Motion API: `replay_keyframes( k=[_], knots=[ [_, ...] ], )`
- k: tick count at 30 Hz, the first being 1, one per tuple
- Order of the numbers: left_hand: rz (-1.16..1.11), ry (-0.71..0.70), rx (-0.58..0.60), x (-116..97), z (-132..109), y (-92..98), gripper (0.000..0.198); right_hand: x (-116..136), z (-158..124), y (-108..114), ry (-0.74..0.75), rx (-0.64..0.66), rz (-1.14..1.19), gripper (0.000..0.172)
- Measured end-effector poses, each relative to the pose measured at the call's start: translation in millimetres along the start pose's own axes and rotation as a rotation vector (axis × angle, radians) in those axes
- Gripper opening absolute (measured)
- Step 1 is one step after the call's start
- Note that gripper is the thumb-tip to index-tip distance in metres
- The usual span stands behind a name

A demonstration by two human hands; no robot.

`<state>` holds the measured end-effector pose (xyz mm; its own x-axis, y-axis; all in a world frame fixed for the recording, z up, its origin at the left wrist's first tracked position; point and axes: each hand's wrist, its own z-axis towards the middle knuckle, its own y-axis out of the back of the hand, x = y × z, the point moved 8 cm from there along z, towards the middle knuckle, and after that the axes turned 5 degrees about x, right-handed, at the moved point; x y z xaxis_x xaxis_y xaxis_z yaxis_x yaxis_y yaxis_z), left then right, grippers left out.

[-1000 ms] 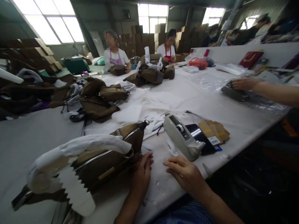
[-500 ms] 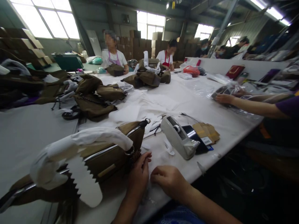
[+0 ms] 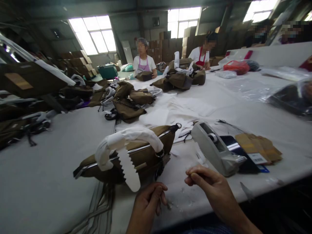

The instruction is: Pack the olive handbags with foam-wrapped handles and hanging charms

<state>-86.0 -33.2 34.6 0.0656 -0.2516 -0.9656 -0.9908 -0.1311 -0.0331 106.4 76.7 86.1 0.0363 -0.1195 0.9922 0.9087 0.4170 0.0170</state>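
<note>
Olive handbag [image 3: 146, 157] just beyond hands [image 3: 149, 202]

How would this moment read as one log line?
left hand: curled shut, near olive-brown fabric bag | right hand: pinched shut, beside grey plastic tape dispenser

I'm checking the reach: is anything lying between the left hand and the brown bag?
Nothing visible. The left hand sits in front of the brown bag, with only bare table between; the tape dispenser stands off to the right.
</note>
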Motion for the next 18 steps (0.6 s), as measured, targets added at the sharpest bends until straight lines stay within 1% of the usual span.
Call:
replay_keyframes(
  k=[1,3,4,5,6,7,9,10,12,14,18],
  knots=[
    [0.078,-0.023,-0.068,-6,-6,8.5,0.043,-2,-2,5,-0.003,-0.053,-0.001,0.020],
    [0.272,-0.126,-0.197,-25,-16,20.3,0.033,8,-9,16,0.083,-0.230,-0.054,0.033],
    [0.372,-0.200,-0.241,-37,-20,21.8,0.026,19,-12,16,0.153,-0.281,-0.109,0.036],
    [0.464,-0.281,-0.257,-50,-23,19.6,0.020,31,-15,11,0.227,-0.265,-0.184,0.037],
    [0.540,-0.356,-0.243,-60,-24,14.1,0.017,42,-15,-1,0.297,-0.180,-0.266,0.036],
    [0.595,-0.413,-0.210,-69,-24,7.3,0.016,51,-14,-16,0.360,-0.056,-0.335,0.035],
    [0.664,-0.480,-0.147,-80,-22,-5.1,0.015,58,-14,-43,0.445,0.187,-0.416,0.031],
    [0.683,-0.500,-0.132,-85,-20,-9.4,0.014,59,-13,-50,0.467,0.254,-0.423,0.029],
    [0.688,-0.504,-0.136,-90,-18,-12.8,0.013,55,-9,-52,0.468,0.299,-0.416,0.019],
    [0.665,-0.490,-0.150,-92,-16,-12.8,0.012,50,-3,-48,0.450,0.304,-0.430,0.014],
    [0.626,-0.477,-0.166,-94,-14,-12.4,0.012,46,3,-39,0.489,0.348,-0.459,0.012]
  ],
)
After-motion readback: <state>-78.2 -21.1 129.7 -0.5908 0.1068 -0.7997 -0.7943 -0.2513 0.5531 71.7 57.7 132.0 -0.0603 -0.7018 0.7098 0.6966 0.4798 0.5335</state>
